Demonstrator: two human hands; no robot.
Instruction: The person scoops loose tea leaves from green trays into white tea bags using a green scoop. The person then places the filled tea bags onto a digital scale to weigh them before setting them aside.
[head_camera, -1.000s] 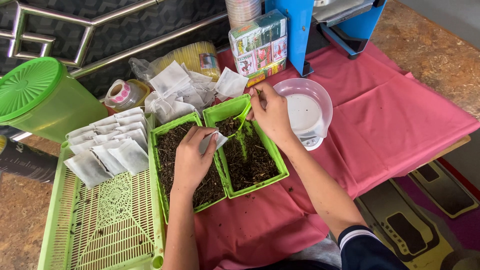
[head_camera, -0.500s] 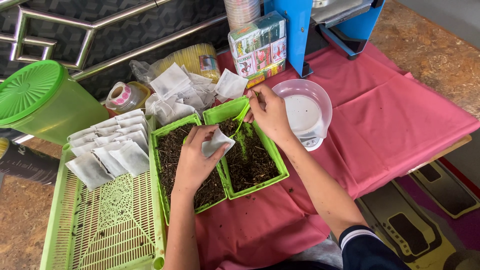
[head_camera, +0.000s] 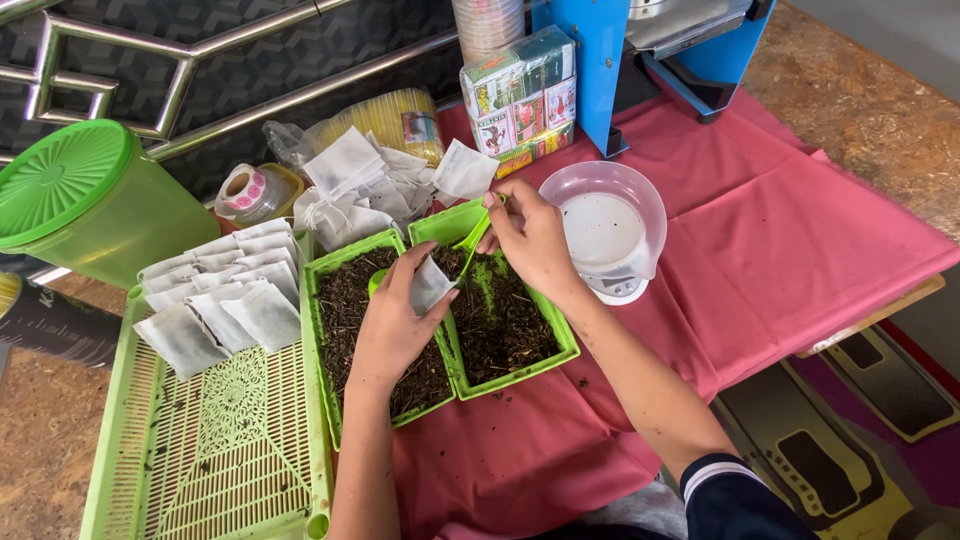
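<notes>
While the left hand (head_camera: 392, 325) pinches a small white paper bag (head_camera: 430, 285) between thumb and fingers, its grip closed on the bag's lower part, the bag sits tilted over the divide between two green trays of dark loose tea. The right hand (head_camera: 530, 240) has its grip closed on the handle of a small green scoop (head_camera: 468, 243), whose bowl points down toward the open mouth of the bag. Both hands hover above the right green tray (head_camera: 520, 370), which holds dark leaf matter with a faint green dusting near its middle. Touching it on the left is the left green tray (head_camera: 322, 380), also filled with dark leaves.

Left of the trays lies a long green slatted basket (head_camera: 220, 450), and across its top end a row of flat white filled sachets (head_camera: 225, 295) overlap one another. Behind the trays a heap of empty white bags (head_camera: 370, 185) rests near a roll of tape (head_camera: 243, 190) and a yellow bundle in clear wrap (head_camera: 385, 115). Just right of the right hand stands a small scale bearing a clear bowl (head_camera: 612, 225). A stack of printed boxes (head_camera: 520, 95) and a blue machine frame (head_camera: 610, 60) stand farther back on the red-clothed surface (head_camera: 800, 250). A green lidded container (head_camera: 85, 195) stands at far left.
</notes>
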